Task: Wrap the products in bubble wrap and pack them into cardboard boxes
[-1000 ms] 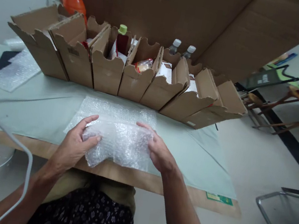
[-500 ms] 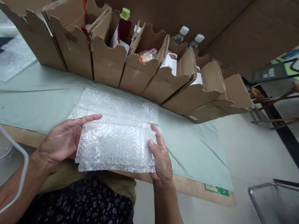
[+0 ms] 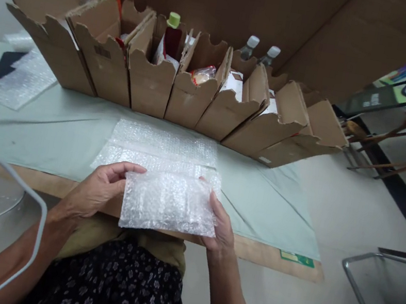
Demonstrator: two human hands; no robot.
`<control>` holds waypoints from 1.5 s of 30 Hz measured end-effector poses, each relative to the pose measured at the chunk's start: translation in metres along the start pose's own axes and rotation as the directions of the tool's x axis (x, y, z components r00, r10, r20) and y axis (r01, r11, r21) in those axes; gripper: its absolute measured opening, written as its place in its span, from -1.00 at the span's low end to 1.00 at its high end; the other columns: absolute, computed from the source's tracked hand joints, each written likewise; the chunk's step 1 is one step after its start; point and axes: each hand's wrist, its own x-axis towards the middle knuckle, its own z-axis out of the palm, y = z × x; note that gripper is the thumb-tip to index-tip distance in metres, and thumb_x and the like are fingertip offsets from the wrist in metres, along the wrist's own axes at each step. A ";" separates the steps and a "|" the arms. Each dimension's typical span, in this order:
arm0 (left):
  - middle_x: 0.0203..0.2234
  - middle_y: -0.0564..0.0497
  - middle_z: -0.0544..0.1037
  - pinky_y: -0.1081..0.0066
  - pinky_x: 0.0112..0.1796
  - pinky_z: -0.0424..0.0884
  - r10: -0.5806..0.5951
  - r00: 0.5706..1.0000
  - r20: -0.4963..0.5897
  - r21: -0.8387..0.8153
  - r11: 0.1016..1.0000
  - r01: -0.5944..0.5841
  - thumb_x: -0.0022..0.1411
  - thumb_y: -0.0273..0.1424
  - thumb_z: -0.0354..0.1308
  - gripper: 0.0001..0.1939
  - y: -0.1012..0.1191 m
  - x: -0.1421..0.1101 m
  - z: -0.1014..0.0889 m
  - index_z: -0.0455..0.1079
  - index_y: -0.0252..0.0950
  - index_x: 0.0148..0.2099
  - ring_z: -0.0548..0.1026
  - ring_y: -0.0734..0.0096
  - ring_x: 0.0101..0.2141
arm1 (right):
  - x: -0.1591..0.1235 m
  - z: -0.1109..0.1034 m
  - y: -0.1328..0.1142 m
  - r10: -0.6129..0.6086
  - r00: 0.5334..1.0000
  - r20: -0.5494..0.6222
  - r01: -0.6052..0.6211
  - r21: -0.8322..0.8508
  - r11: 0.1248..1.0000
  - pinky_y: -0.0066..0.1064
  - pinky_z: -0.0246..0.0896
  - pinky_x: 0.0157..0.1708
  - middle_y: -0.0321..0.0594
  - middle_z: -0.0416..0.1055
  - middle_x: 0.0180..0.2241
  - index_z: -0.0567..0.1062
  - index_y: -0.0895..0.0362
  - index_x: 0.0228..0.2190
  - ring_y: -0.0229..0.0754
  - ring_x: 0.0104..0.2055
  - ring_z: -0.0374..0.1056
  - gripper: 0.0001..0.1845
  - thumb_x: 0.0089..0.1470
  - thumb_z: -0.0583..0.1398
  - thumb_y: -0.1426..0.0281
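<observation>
Between my hands, at the table's front edge, is a folded bubble wrap packet [image 3: 170, 206], raised and slightly tilted. My left hand [image 3: 105, 184] pinches its upper left corner between thumb and fingers. On the other side my right hand [image 3: 220, 223] grips the right edge, thumb on top and the fingers mostly hidden beneath. Whether anything lies inside the folds I cannot tell. Behind the packet a flat bubble wrap sheet [image 3: 165, 143] lies on the pale green cloth [image 3: 71, 139].
A row of several open cardboard bins [image 3: 151, 90] stands along the back, holding bottles and small boxes. More bubble wrap [image 3: 27, 81] lies at the left with a dark flat piece. A white cable [image 3: 41, 228] loops at lower left. A metal-framed chair [image 3: 354, 294] stands right.
The packet has become a smaller, neater fold and shifted slightly right. My left hand, spread beside it half a second ago, now pinches its corner. The right hand has kept its hold.
</observation>
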 end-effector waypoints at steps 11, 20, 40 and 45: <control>-0.47 -0.04 0.61 0.41 -0.42 0.46 -0.139 0.983 -0.119 -0.201 0.973 0.114 -0.20 -0.17 0.46 -0.62 0.017 0.005 0.008 0.62 -0.34 -0.35 0.51 0.31 -0.44 | -0.023 -0.024 -0.011 0.027 0.967 0.253 -0.036 0.032 0.999 -0.32 0.34 -0.22 -0.17 0.54 -0.15 0.18 0.01 0.35 -0.10 -0.25 0.44 0.04 -0.15 0.37 0.25; -0.54 0.07 0.57 0.47 -0.45 0.42 -0.018 0.966 -0.258 -0.079 0.997 -0.003 -0.12 -0.19 0.49 -0.66 -0.005 0.006 0.002 0.54 -0.29 -0.35 0.50 0.40 -0.49 | -0.018 -0.019 -0.013 -0.076 0.969 0.235 0.150 -0.314 0.938 -0.36 0.33 -0.12 -0.22 0.48 -0.11 0.46 -0.02 0.11 -0.23 -0.20 0.42 -0.38 -0.01 0.42 0.30; 0.12 -0.38 0.46 -0.04 0.09 0.37 0.636 0.768 0.073 0.989 0.053 -0.137 0.36 -0.27 0.08 -0.44 0.007 0.075 0.006 0.28 -0.40 0.32 0.41 -0.16 0.15 | 0.085 0.028 -0.043 -0.584 0.748 0.317 0.154 -0.938 -0.312 -0.05 0.20 0.02 0.17 0.40 0.16 0.30 0.22 0.27 0.16 0.07 0.33 -0.38 0.27 0.21 0.24; 0.37 -0.27 0.26 -0.18 0.27 0.11 0.431 0.768 0.474 0.877 -0.150 -0.457 0.37 -0.21 0.10 -0.47 -0.022 0.074 0.013 0.33 -0.24 0.32 0.16 -0.17 0.37 | 0.066 0.019 -0.009 -0.401 0.789 0.465 0.296 -0.860 -0.415 -0.02 0.19 0.09 0.10 0.36 0.24 0.42 0.15 0.19 0.18 0.22 0.26 -0.51 0.31 0.19 0.22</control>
